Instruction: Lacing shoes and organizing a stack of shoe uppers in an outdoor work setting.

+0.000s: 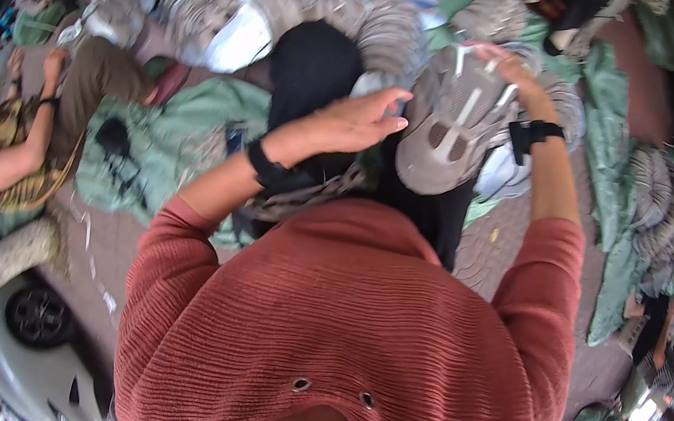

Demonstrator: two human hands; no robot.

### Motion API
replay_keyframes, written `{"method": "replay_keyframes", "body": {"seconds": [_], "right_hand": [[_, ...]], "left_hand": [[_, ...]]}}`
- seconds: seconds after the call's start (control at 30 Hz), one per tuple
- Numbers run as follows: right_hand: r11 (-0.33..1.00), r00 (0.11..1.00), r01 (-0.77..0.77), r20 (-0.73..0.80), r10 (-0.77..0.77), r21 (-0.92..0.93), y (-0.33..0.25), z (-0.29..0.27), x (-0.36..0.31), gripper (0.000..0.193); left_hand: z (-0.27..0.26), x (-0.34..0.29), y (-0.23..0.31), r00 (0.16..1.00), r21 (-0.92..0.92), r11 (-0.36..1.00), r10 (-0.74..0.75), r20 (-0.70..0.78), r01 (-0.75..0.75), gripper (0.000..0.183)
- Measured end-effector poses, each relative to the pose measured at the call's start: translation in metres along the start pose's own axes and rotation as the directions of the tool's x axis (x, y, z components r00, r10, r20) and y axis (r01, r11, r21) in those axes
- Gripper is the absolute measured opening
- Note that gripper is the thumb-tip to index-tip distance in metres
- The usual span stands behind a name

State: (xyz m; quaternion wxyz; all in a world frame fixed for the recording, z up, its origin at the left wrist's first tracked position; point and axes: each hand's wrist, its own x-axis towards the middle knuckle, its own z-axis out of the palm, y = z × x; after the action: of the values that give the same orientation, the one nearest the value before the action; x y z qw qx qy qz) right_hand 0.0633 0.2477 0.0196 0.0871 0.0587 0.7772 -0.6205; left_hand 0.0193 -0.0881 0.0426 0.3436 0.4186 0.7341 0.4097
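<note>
A grey-beige shoe upper (424, 156) with mesh panels and white strips lies over my right leg, its rounded toe toward me. My right hand (511, 73) grips its far end, thumb and fingers closed around the edge. Just left of the upper, my left hand (358, 120) hovers over my dark-clad knee with its fingers apart and nothing in them. Both wrists carry black bands. Beyond my knees stand nested stacks of similar uppers (392, 33), some beside pale plastic wrapping (245, 38).
Green sheeting (174, 114) covers ground at my left, with a black object (115, 136) on it. A person (28, 141) sits at far left, near a stone block (11, 259) and a silver car (45, 359). More uppers (657, 199) and green sacks (602, 136) lie right.
</note>
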Motion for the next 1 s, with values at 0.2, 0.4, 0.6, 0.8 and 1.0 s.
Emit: {"method": "replay_keyframes", "body": {"seconds": [0.2,0.4,0.6,0.8,1.0], "right_hand": [[0.999,0.995,0.051,0.092,-0.049,-0.019,0.006,-0.006,0.007,0.048],[0.983,0.983,-0.157,-0.107,0.147,-0.094,-0.004,0.006,0.006,0.051],[0.992,0.995,-0.016,-0.095,0.004,-0.128,-0.022,0.018,-0.006,0.043],[0.987,0.964,-0.143,-0.237,0.12,-0.08,-0.029,0.02,-0.015,0.046],[0.968,0.949,-0.152,-0.303,0.087,-0.198,-0.021,0.016,-0.009,0.047]], "left_hand": [[-0.154,-0.142,0.081,0.975,0.723,0.658,-0.086,-0.204,0.209,0.041],[-0.134,-0.19,0.078,0.919,0.749,0.543,-0.13,-0.372,0.38,0.036],[0.023,-0.109,-0.001,0.982,0.778,0.617,0.191,0.003,-0.122,0.045],[0.02,-0.078,-0.041,0.921,0.873,0.292,0.113,0.373,-0.39,0.028],[-0.051,-0.104,0.03,0.982,-0.401,0.902,0.101,-0.162,-0.16,0.02]]}}
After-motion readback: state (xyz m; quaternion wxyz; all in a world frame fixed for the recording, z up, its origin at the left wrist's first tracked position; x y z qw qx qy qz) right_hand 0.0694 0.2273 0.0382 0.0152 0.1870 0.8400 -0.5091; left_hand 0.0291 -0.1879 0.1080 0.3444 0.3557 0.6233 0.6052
